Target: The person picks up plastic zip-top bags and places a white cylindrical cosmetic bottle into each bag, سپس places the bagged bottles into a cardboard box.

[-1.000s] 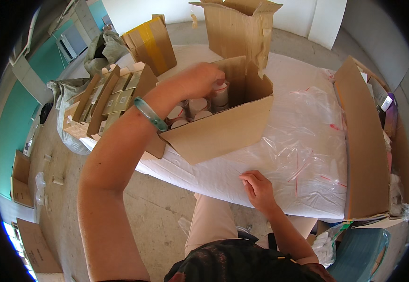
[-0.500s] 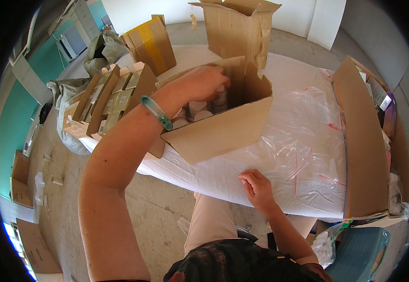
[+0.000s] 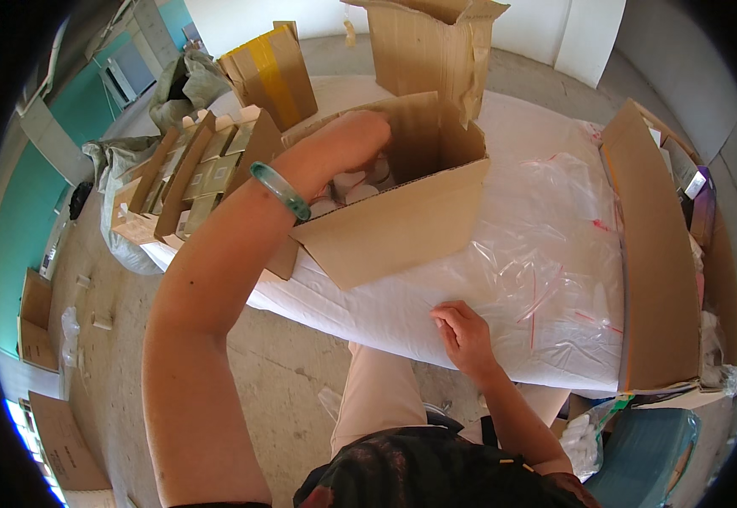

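Observation:
My left hand (image 3: pixel 367 140), with a green bangle (image 3: pixel 279 191) on its forearm, reaches down into an open cardboard box (image 3: pixel 398 233) on the white-covered table. Several white round-topped containers (image 3: pixel 362 194) stand in the left part of that box. One white container (image 3: pixel 379 172) is right beneath the left hand. The fingers are mostly hidden, so whether they grip it cannot be made out. My right hand (image 3: pixel 463 334) rests at the table's near edge, fingers curled in, with nothing seen in them.
Clear plastic bags (image 3: pixel 546 245) with red strips lie right of the box. A large carton (image 3: pixel 661 271) stands at the table's right end. Left are trays of small gold boxes (image 3: pixel 212 176). Behind stand a yellow-taped carton (image 3: pixel 271 76) and a tall open carton (image 3: pixel 428 55).
My left hand has gone lower into the box and slightly to the left, along with the white container beneath it. The right hand stays where it was.

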The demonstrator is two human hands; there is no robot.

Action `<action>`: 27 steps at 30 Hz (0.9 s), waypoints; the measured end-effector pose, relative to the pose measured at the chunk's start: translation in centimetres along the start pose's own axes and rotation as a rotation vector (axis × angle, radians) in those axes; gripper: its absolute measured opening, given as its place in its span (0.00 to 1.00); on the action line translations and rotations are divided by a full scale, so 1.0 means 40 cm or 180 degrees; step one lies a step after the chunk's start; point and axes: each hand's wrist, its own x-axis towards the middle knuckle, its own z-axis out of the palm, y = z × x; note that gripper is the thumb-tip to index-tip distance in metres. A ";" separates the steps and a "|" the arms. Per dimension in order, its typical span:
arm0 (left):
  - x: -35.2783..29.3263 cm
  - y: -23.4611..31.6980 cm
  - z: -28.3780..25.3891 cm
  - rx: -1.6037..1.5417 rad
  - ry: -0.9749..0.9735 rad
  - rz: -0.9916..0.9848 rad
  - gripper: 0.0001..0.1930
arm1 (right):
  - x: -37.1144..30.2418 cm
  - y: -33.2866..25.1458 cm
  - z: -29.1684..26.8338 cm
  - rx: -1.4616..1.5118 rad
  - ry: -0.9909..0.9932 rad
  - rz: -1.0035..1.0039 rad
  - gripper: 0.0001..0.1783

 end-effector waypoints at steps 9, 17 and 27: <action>-0.048 0.065 -0.105 -0.0234 0.0011 0.0452 0.20 | -0.005 0.021 -0.003 -0.0059 0.0075 -0.0112 0.09; -0.078 0.062 -0.116 -0.0143 0.0282 0.0497 0.16 | -0.011 0.014 -0.002 -0.0064 0.0030 -0.0022 0.09; -0.087 0.053 -0.097 -0.0391 0.0356 0.0257 0.16 | -0.015 0.014 0.001 -0.0142 0.0022 -0.0047 0.09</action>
